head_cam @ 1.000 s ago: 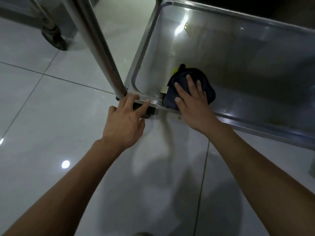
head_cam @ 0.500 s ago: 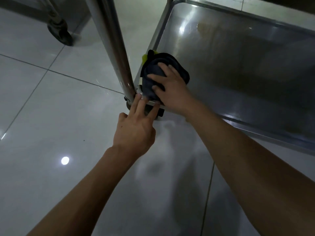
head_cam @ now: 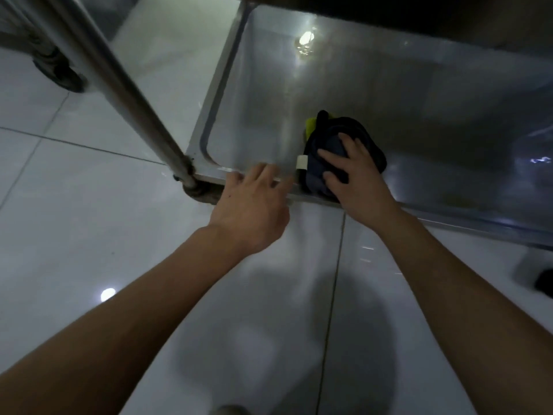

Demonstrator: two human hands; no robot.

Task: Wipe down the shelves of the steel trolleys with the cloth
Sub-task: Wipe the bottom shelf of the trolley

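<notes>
The bottom shelf (head_cam: 389, 94) of a steel trolley fills the upper right, a shallow tray with a raised rim. A bunched dark blue cloth (head_cam: 323, 145) with a yellow-green edge and a white tag lies near the shelf's front rim. My right hand (head_cam: 356, 181) presses flat on the cloth, fingers spread over it. My left hand (head_cam: 254, 205) rests with spread fingers on the front rim, just left of the cloth and right of the trolley's corner post (head_cam: 125, 94).
A castor (head_cam: 200, 193) sits under the corner post. Another trolley's wheel (head_cam: 59, 71) stands at the far left on the glossy white tiled floor (head_cam: 74, 220). A dark upper shelf overhangs along the top edge. A small dark object (head_cam: 543, 280) lies at the right edge.
My right hand has slid the cloth from the shelf's left front corner rightwards along the front rim. My left hand has moved right along the rim, away from the post.
</notes>
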